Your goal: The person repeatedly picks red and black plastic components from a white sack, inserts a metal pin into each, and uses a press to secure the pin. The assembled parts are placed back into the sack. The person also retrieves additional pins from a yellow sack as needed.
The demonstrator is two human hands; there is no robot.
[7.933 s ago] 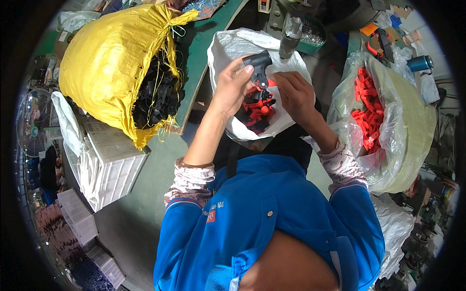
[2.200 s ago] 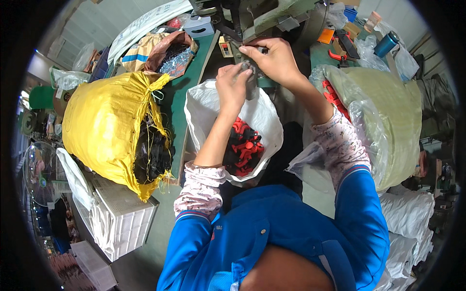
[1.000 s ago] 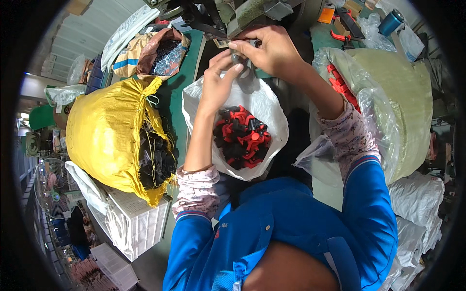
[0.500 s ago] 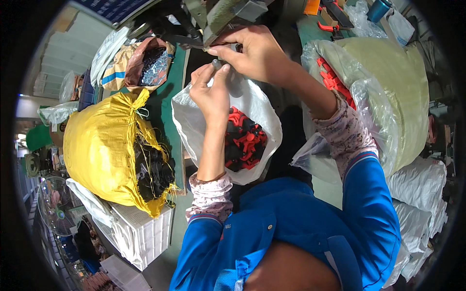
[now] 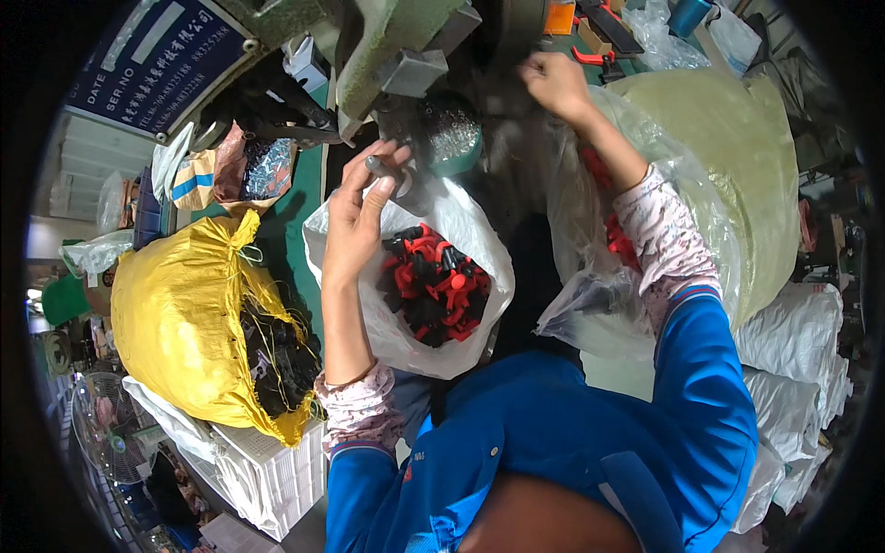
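My left hand (image 5: 355,212) is raised at the machine, its thumb and fingers apart around an upright grey metal pin (image 5: 373,165); I see no loose part between them. Just above stands the machine's green-grey head (image 5: 383,55) with its narrow tip. To the right, my right hand (image 5: 560,88) is closed with curled fingers beside a dark, blurred machine part; what it holds, if anything, is hidden. A teal cup (image 5: 458,161) of small shiny metal pieces sits between the hands. Below them, an open white bag (image 5: 364,346) holds red and black plastic parts (image 5: 442,286).
A yellow sack (image 5: 175,323) of black parts lies at left, near a paper bag (image 5: 198,180) with small metal pieces. On the right stand a clear plastic bag (image 5: 590,313) with red parts and a big greenish sack (image 5: 728,175). A blue plate (image 5: 147,55) fills the upper left.
My right hand has left the machine's tip and moved right, its fingers curling closed. My left hand has loosened around the pin. The view has shifted, bringing the teal cup into sight.
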